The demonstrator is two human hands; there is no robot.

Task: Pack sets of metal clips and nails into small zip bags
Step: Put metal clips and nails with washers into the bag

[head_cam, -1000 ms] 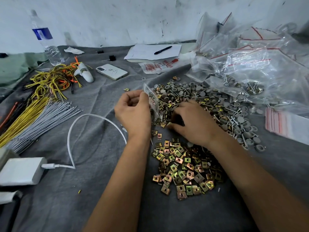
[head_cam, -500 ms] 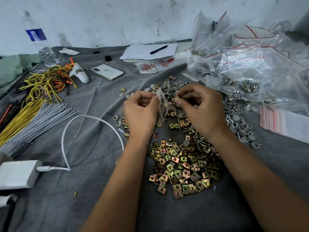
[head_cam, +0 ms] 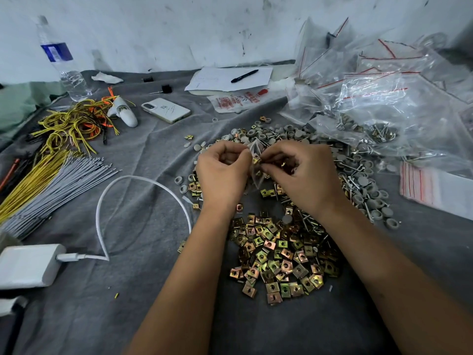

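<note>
Two hands raised over heaped metal clips (head_cam: 277, 254): left hand (head_cam: 222, 172) pinching small zip bag (head_cam: 256, 162), right hand (head_cam: 302, 172) pinching clips at its mouth; nails (head_cam: 358, 175), phone (head_cam: 166, 110) beyond.

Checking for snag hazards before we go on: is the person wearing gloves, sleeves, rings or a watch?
None show. The left hand and right hand are bare, with no gloves or visible rings. Both forearms are uncovered to the frame edge: no sleeves, watch or wristband in view.
</note>
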